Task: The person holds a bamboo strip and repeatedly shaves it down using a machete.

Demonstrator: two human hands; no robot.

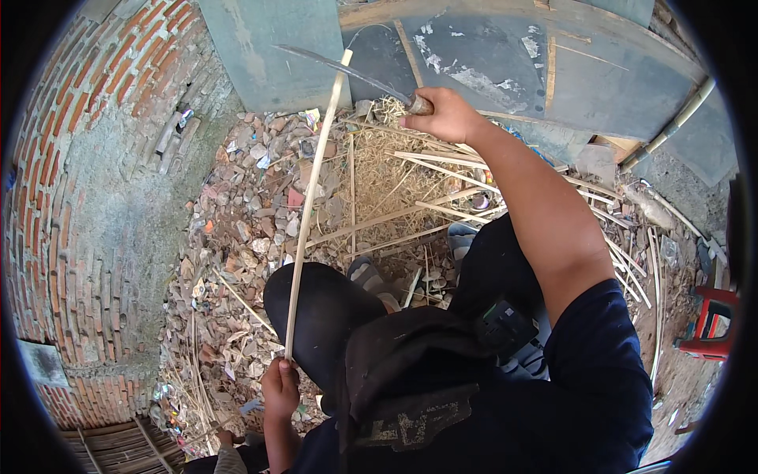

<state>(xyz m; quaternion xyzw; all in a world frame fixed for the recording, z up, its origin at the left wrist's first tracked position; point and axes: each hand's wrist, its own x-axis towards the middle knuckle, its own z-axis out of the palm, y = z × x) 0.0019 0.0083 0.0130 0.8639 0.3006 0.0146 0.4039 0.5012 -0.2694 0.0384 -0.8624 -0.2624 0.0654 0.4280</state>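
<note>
My left hand (280,389) is closed around the lower end of a long pale bamboo strip (309,197), which stands up in front of my left knee. In my right hand (447,117), arm stretched forward, is the wooden handle of a machete (371,79). Its long dark blade points left and crosses the strip just below the top end. Whether the edge touches the bamboo or has cut into it, I cannot tell.
Cut bamboo strips (450,162) and a heap of shavings (395,170) lie ahead on rubble ground (245,261). A brick wall (95,276) rises on the left, grey panels (474,63) at the back. A red plastic stool (711,324) stands right. Another person's hand (227,438) shows lower left.
</note>
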